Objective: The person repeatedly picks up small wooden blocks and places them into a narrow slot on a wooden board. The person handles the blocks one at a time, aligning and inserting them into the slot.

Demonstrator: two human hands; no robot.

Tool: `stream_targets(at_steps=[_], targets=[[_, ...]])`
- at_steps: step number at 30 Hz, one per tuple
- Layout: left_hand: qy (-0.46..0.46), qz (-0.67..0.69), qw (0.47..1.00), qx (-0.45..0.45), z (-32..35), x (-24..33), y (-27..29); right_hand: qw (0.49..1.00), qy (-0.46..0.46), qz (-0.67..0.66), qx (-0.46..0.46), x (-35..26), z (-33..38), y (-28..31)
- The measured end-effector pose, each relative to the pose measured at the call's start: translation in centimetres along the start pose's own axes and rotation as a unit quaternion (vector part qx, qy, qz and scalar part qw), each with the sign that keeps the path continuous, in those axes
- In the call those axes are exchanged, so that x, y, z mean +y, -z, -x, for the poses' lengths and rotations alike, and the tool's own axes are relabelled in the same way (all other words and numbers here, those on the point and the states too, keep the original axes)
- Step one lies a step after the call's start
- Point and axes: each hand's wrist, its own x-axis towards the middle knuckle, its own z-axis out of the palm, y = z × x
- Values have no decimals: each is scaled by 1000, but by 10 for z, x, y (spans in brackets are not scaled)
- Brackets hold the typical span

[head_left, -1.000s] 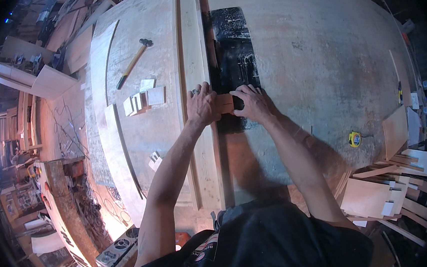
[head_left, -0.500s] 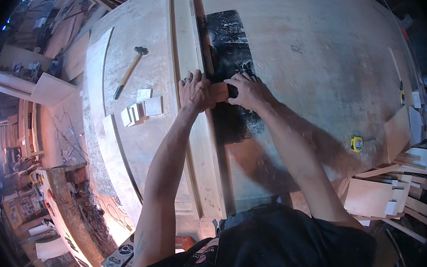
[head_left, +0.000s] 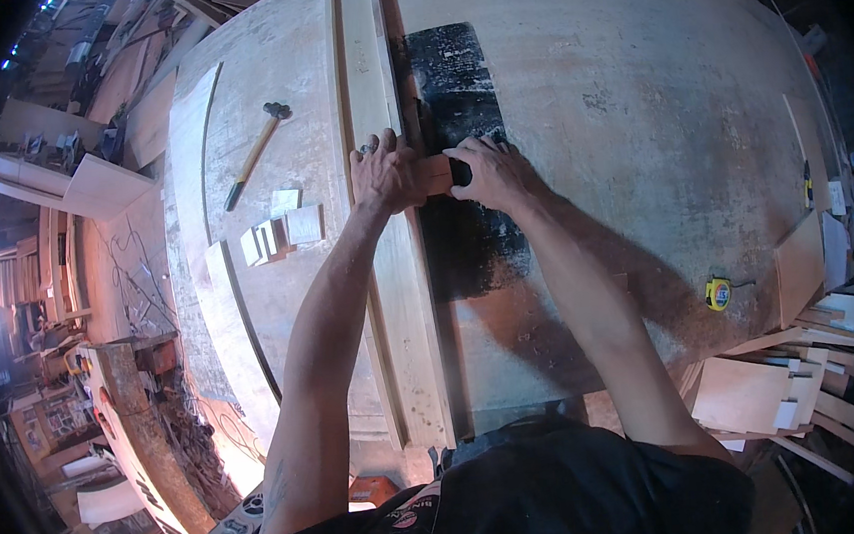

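Note:
A long pale wooden board (head_left: 401, 299) with raised strips along its edges runs from near to far across the worktable. Both hands meet at its right edge, around a small reddish-brown wooden block (head_left: 436, 175). My left hand (head_left: 384, 177) is curled over the board, its inner side against the block's left end; its fingertips are partly hidden. On the other end, my right hand (head_left: 490, 174) grips the block between thumb and bent fingers. Beneath the block and the right hand lies a black patch (head_left: 471, 253) on the tabletop.
Left of the board lie a hammer (head_left: 256, 156) and several small pale wood pieces (head_left: 304, 224). Long thin strips (head_left: 240, 317) lie along the table's left side. A yellow tape measure (head_left: 718, 293) sits at the right. Offcuts (head_left: 743, 390) are piled beyond the near right edge.
The whole view has shifted slightly. Both hands keep their hold at the block, with little visible movement against the board.

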Motion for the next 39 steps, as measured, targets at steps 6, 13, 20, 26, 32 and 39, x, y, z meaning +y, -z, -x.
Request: stream_targets(at_steps=[6,13,20,26,32,39], targets=[[15,-3,1000,-25,-11,-3,0,1000,2,3,15,3,-7,0],[17,-14,1000,-20,-19,-6,-1,999,26,-2,36,9,-18,-5],[21,-4,999,-32,-26,-12,-1,1000,12,1,25,10,-23,-1],[46,16,996,-77,-35,-16,-3,1000,-2,10,17,6,-27,6],[25,8,999,-22,-26,-14,-15,999,-1,51,-10,-1,-16,15],[-55,52,997,6,92,18,-3,996,5,-83,17,-35,93,-8]])
